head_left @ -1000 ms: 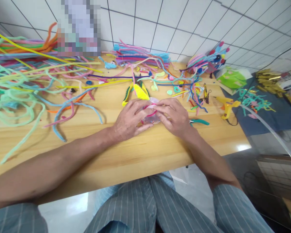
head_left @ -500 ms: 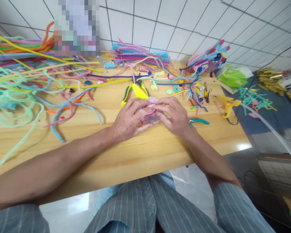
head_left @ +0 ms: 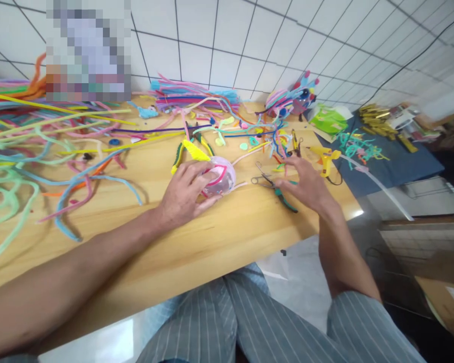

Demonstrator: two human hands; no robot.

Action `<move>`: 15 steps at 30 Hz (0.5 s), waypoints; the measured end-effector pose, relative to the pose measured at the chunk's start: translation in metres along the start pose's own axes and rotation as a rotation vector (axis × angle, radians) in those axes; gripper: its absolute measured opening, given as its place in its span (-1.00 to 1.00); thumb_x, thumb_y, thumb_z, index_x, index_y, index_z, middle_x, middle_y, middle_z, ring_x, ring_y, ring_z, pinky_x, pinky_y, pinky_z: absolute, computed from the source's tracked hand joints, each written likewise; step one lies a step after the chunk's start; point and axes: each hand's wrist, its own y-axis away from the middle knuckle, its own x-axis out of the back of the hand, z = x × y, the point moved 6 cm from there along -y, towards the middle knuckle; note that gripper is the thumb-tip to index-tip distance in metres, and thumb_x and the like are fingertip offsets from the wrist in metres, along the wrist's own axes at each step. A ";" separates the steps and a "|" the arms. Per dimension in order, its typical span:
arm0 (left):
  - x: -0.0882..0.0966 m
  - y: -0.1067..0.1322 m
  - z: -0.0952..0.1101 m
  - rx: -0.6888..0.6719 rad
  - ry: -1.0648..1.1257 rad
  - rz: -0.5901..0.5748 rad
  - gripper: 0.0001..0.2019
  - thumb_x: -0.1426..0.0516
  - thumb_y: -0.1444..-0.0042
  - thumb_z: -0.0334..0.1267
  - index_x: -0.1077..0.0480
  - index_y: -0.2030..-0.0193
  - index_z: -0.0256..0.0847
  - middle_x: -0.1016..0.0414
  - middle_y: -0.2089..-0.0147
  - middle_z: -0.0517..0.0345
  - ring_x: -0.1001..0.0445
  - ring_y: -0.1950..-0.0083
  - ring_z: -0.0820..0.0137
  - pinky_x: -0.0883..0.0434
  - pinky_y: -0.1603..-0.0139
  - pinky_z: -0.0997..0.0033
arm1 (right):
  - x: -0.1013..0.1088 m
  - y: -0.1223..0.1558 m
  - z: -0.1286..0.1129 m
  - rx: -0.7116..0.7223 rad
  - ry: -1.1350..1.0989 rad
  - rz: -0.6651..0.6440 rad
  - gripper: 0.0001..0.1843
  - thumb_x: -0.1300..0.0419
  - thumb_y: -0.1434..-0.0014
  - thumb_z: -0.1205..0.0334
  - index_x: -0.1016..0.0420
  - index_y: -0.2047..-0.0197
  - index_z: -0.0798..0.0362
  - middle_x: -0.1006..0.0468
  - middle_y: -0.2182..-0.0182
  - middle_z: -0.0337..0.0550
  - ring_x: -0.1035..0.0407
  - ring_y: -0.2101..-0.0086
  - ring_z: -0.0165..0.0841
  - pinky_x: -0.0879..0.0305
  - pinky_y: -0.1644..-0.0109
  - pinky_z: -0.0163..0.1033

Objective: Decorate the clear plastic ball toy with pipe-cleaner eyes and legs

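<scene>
While the half-curled left hand is gripping a clear round piece at the desk, the long yellow spike beside it is slanting away and leftward; beyond scissors, the right hand is hanging, fingers parted, contact unclear.

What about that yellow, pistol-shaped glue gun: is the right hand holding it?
No, the glue gun lies on the wooden table, apart from the right hand.
</scene>
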 end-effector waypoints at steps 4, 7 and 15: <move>0.001 -0.001 0.002 -0.010 0.008 0.017 -0.43 -0.37 -0.29 -0.19 -0.33 -0.37 -0.04 -0.55 -0.28 -0.12 -0.54 -0.28 0.04 -0.49 -0.29 -0.09 | -0.031 0.053 0.033 -0.019 0.191 -0.173 -0.18 -0.29 -0.29 -0.26 -0.38 -0.40 0.12 -0.48 -0.33 0.38 -0.38 -0.31 0.25 -0.33 -0.36 0.43; 0.001 -0.002 0.004 -0.024 -0.017 0.016 -0.47 -0.36 -0.31 -0.18 -0.32 -0.35 -0.05 -0.56 -0.27 -0.13 -0.53 -0.29 0.05 -0.50 -0.28 -0.08 | -0.041 0.076 0.032 -0.006 0.243 -0.089 -0.34 -0.20 -0.40 -0.13 -0.39 -0.40 0.08 -0.52 -0.27 0.32 -0.44 -0.22 0.16 -0.39 -0.31 0.36; 0.000 -0.002 0.005 -0.038 -0.052 0.015 -0.46 -0.36 -0.30 -0.19 -0.30 -0.34 -0.07 -0.57 -0.27 -0.17 -0.56 -0.27 0.03 -0.52 -0.25 -0.09 | -0.016 0.078 0.003 0.177 0.270 0.277 -0.59 -0.28 -0.36 0.15 -0.57 -0.23 0.02 -0.62 0.08 0.09 -0.55 0.15 -0.05 -0.60 0.13 0.06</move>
